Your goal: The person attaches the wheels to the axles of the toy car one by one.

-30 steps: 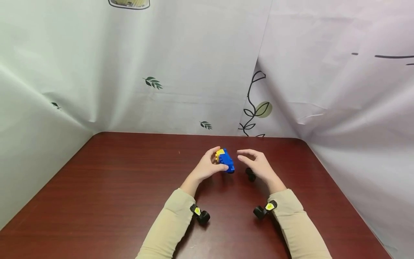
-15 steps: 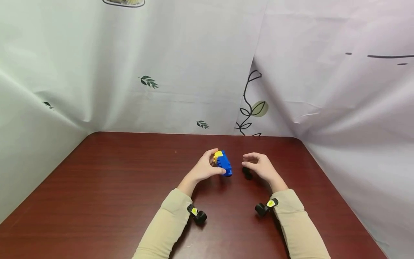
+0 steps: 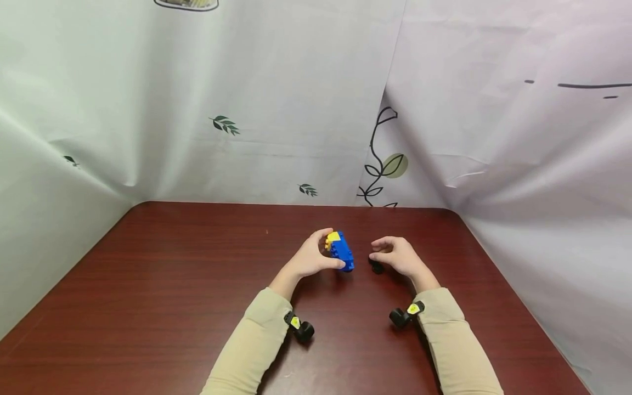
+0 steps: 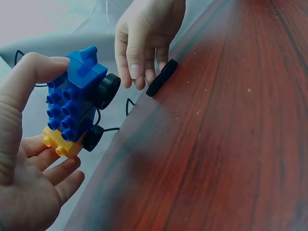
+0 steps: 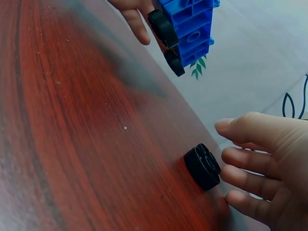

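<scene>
Wheel (image 3: 377, 268) part-hidden by loose-fingered right hand (image 3: 401, 257), left hand (image 3: 308, 258) pinching brick car (image 3: 342, 252), long axis oblique, yellow end (image 3: 333, 237) farthest

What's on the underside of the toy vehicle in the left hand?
In the right wrist view, the toy vehicle is blue and ribbed, with two black wheels along one edge. They hide part of that edge; the upper end is cropped.

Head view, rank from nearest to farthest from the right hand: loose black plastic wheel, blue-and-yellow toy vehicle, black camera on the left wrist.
1. Black wheel, beside the right hand.
2. Toy vehicle, farther left.
3. Wrist camera, lower left.
</scene>
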The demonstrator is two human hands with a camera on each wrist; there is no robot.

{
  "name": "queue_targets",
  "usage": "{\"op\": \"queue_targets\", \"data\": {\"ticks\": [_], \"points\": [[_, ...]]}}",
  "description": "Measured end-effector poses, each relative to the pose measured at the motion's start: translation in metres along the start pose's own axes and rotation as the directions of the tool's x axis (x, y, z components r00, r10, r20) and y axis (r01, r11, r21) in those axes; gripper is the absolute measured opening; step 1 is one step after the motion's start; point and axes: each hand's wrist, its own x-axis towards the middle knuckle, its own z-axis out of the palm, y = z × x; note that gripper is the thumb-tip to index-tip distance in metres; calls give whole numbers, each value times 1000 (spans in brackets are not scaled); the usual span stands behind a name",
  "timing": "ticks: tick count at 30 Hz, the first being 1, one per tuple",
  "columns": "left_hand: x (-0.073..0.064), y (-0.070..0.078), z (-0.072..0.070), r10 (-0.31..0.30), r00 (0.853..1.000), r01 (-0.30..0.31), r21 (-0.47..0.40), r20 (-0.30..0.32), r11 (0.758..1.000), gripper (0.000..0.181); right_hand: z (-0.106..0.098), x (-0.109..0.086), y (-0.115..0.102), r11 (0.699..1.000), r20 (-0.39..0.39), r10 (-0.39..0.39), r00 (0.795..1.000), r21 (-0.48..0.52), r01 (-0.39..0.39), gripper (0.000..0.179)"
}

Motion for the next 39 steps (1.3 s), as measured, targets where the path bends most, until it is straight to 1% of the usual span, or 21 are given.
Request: {"op": "queue_targets", "data": {"ticks": [9,19,25,34,39], "points": [[0,0,0,-1,1000,1,22,5,1000,91,2,0,3,998,0,-2,1000,-57,2,38],[-1,1,1,-11,1000,11,32,22,999,93,8,-1,-2,993,-32,10,999,-121,-14,36],[-1,1,2,-2,999,0,33,52,999,94,12,0,-6,988,-42,26,999,-153,-33,34],[-1,1,3,2,997,-6,42,74,999,94,13,3,-3,984,-62,9,998,-177,-20,26],[-1,-1,3,10,996,-13,39,86,999,94,14,3,-2,981,-85,-12,996,-195,-5,24]]}}
